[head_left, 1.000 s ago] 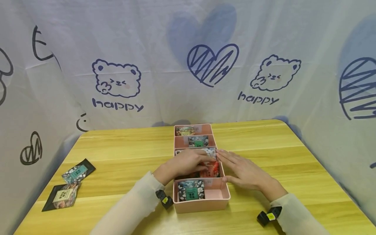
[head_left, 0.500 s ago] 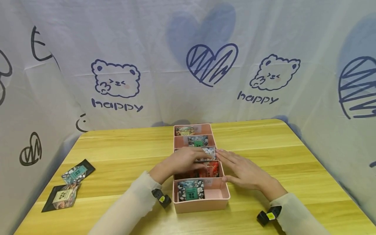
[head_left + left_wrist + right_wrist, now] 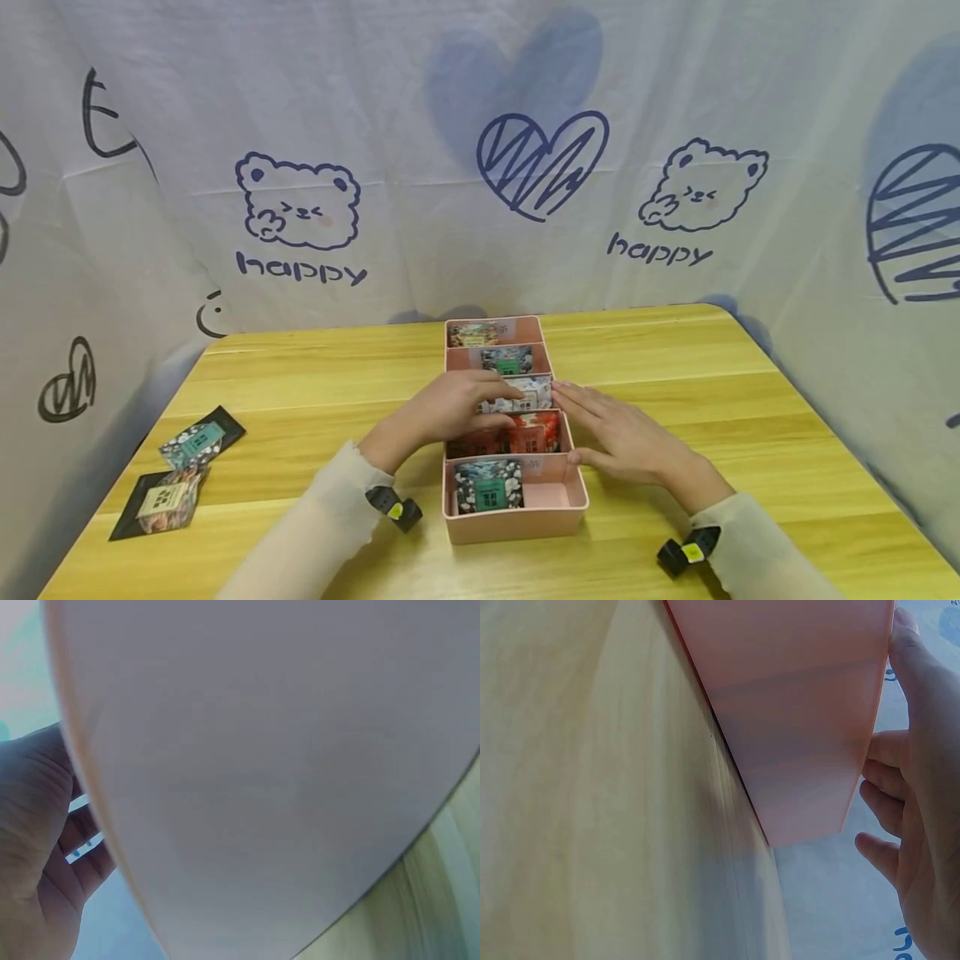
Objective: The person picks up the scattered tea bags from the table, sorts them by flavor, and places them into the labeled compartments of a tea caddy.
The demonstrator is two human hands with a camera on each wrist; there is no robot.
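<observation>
A long pink divided box (image 3: 517, 529) stands on the table, tea-bag-like sachets in its compartments. My left hand (image 3: 465, 408) hovers over the left side of the box with fingers loosely bent and nothing visible in them. Beneath it are red sachets (image 3: 538, 432) and, one compartment farther back, pale blue-white sachets (image 3: 534, 390), partly hidden by the hand. My right hand (image 3: 622, 437) rests fingertips and thumb against the right rim, its fingers straight. The right wrist view shows that hand (image 3: 930, 795) along the rim. A black floral sachet (image 3: 487, 486) lies in the front compartment.
Two dark-backed sachets lie at the table's left, a teal-labelled sachet (image 3: 197, 442) and a cream-labelled sachet (image 3: 160, 502). Farther back in the box are a green-labelled sachet (image 3: 506, 361) and a yellow-labelled sachet (image 3: 474, 336). A printed white curtain (image 3: 420, 208) hangs behind the table.
My left hand has drawn back leftward from the red sachets, uncovering more of them and of the pale sachets behind. The right hand stays at the rim.
</observation>
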